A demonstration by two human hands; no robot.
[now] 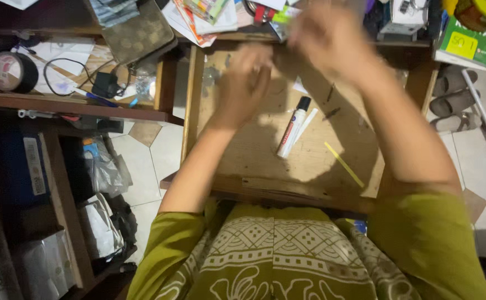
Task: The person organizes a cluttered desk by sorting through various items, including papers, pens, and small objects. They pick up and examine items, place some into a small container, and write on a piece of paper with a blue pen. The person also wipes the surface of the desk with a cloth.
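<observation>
Left hand (243, 83) and right hand (326, 36) were raised over the open wooden drawer (243, 161), motion-blurred; grip state of either indeterminate. White marker (293, 128) lay on drawer bottom.

The drawer (243, 161) is bare wood, matt and scuffed. The marker (293, 129) in it has a smooth white plastic barrel and a black cap. The strip (344, 164) looks like thin yellow plastic. The sleeves (432, 239) are matt olive cloth. The tape roll (10, 72) is glossy.
</observation>
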